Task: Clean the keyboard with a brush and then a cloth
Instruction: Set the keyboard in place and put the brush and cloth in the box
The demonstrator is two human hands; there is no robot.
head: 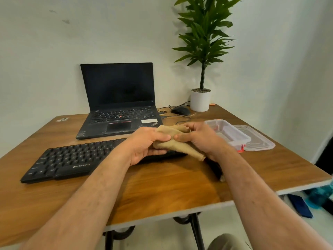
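Left hand [144, 143] and right hand [198, 138] are both up over the right end of the flat black plastic keyboard [72, 157], and between them they grip a crumpled tan woven cloth [173, 141], fingers curled round it from either side, bunching or folding it. The keyboard lies across the brown wooden worktop [162, 186], just in front of the open black laptop [119, 105]. A dark object under the right wrist may be the brush [217, 170], though I can't say for sure. So this looks like the cloth stage, not yet wiping. Next, I'd judge, the cloth needs gathering into a pad in one hand and bringing down flat onto the keys.
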